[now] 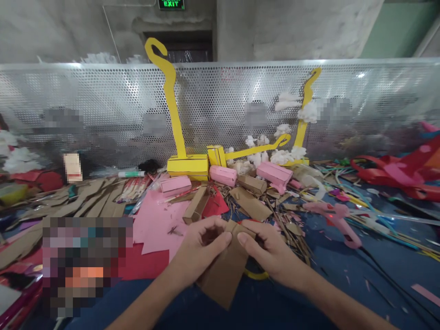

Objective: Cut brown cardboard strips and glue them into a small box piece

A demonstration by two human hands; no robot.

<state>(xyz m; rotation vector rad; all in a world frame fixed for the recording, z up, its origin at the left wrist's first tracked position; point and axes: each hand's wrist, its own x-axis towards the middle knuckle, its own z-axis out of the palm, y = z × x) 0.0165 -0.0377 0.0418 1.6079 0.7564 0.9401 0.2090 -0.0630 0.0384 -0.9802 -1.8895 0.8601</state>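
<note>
Head view: the left hand (202,247) and the right hand (264,250) are both pinching the top edge of a brown card (225,270), thumbs nearly meeting over a fold. The card is hanging low over the blue table (343,275), close to the person, with a yellow ring (256,275) peeking out beneath it. Both hands are closing on the card, fingers curled behind it.

Judging from this, the fold is at risk of creasing crooked if the thumbs are pressing unevenly. The card is also hovering over scrap sticks (282,215) and a pink sheet (158,224); dragging it could be snagging debris. The pink glue gun (338,220) is lying nearby, its cord trailing near the right forearm.
</note>
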